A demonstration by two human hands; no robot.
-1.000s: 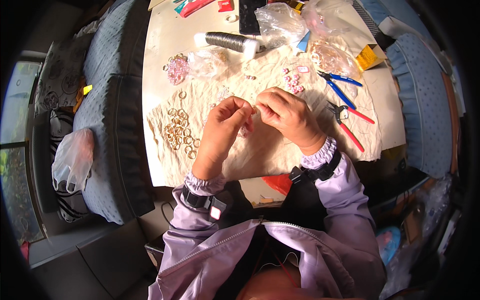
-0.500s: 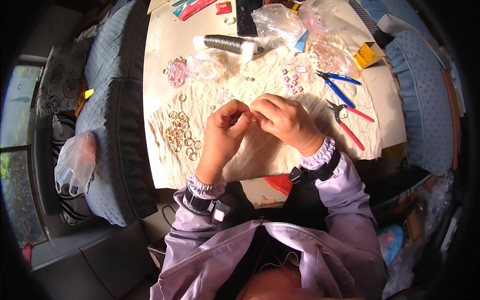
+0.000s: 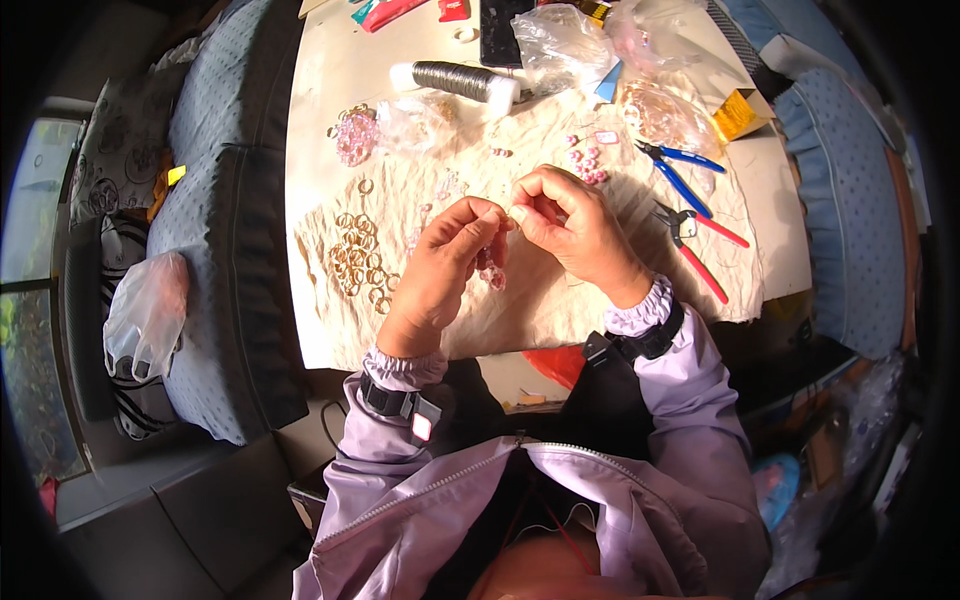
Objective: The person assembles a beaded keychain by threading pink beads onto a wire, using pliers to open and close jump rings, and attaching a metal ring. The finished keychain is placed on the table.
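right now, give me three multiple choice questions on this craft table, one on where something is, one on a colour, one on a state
1. Where does the heap of gold rings lie?
A. on the cloth, to the left of the left hand
B. on the blue chair cushion
C. under the red-handled pliers

2. What colour are the handles of the pliers lying farther from the person?
A. green
B. blue
C. yellow

3. How are the two hands set?
A. flat and apart on the cloth
B. one resting on the spool of dark wire
C. fingertips pinched together over the cloth, a pink beaded piece hanging below them

Answers:
1 A, the rings sit on the crumpled cloth just left of the left hand.
2 B, that pair has blue handles; the nearer pair is red.
3 C, the left hand and right hand meet at the fingertips, with the pink beaded piece dangling under them.
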